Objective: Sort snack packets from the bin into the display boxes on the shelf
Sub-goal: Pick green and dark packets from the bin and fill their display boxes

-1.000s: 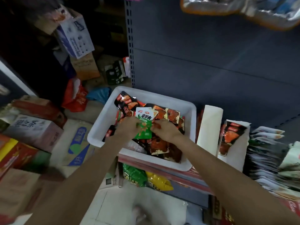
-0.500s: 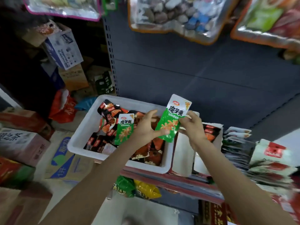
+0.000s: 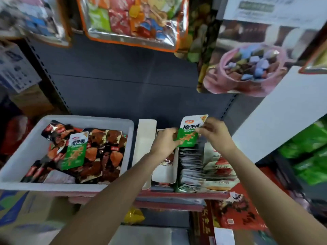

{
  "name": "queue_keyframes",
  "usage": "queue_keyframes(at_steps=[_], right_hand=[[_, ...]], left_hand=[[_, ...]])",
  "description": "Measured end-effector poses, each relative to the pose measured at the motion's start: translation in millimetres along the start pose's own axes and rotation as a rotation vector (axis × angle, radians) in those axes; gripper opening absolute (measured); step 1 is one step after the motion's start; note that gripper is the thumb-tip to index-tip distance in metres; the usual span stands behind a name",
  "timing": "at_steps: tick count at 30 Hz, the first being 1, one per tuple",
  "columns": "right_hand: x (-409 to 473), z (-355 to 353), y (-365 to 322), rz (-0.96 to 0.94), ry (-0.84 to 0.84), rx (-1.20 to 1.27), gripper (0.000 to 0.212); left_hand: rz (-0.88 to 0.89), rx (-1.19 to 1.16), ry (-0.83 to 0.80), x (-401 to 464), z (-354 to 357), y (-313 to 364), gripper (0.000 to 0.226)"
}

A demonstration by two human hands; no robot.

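A green-and-white snack packet (image 3: 190,132) is held upright above the display boxes on the shelf. My left hand (image 3: 163,141) pinches its lower left edge and my right hand (image 3: 215,132) pinches its upper right side. Below it stands a display box (image 3: 190,165) packed with a row of pale packets, and left of that a white box (image 3: 163,171) with dark red packets. The white bin (image 3: 23,151) at the left holds many dark red packets and one more green packet (image 3: 77,152) lying on top.
Big clear bags of sweets (image 3: 131,20) hang overhead from the grey back panel. A pink bag (image 3: 247,69) hangs at the upper right. A white panel (image 3: 276,117) and green packs (image 3: 309,147) stand to the right. Cartons (image 3: 16,68) pile up at the left.
Both hands lifted the green packet out of the bin and carried it rightward until it hangs over the display boxes. The view swung right and up.
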State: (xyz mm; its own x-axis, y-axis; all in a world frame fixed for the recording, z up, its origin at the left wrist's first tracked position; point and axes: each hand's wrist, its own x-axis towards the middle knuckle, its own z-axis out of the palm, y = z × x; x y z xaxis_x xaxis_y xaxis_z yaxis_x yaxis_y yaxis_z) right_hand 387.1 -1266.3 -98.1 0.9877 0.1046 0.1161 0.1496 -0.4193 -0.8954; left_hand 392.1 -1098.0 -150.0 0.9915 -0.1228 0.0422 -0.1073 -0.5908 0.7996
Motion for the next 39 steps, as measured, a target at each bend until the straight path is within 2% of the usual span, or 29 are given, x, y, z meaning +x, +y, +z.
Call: queue_keyframes(at_steps=[3,6,9,14,18,21,23,27,30,35,39], right_hand=[[-6,-12,17,-0.014,0.004,-0.149,0.017],[-9,-17,27,-0.032,-0.011,-0.31,0.004],[-10,-22,28,-0.072,-0.061,-0.431,0.005],[-11,-27,26,-0.092,-0.195,-0.431,0.033],[-7,-23,33,-0.062,-0.249,-0.521,0.033],[-6,-19,31,-0.145,-0.186,-0.561,0.014],[-8,-15,33,-0.175,-0.137,-0.56,0.016],[-6,-8,43,-0.138,-0.113,-0.771,0.015],[-4,-3,43,-0.161,-0.062,-0.804,0.016],[-8,9,49,-0.211,-0.036,-0.985,0.013],[-12,17,45,-0.27,0.054,-0.981,0.007]], left_hand=[[0.048,-0.01,0.053,-2,10,9,0.024],[0.126,-0.018,0.141,-9,11,20,0.016],[0.193,0.031,0.135,-16,11,25,0.011],[0.144,0.158,0.066,-22,-2,30,0.016],[0.134,0.275,0.008,-18,-5,31,0.015],[0.132,0.343,-0.01,-13,7,30,0.014],[0.126,0.361,-0.017,-12,15,29,0.018],[0.162,0.256,0.048,-15,20,28,0.015],[0.175,0.337,0.086,-12,19,27,0.01],[0.112,0.461,0.026,-4,24,19,0.013],[0.173,0.395,0.097,-11,19,13,0.009]])
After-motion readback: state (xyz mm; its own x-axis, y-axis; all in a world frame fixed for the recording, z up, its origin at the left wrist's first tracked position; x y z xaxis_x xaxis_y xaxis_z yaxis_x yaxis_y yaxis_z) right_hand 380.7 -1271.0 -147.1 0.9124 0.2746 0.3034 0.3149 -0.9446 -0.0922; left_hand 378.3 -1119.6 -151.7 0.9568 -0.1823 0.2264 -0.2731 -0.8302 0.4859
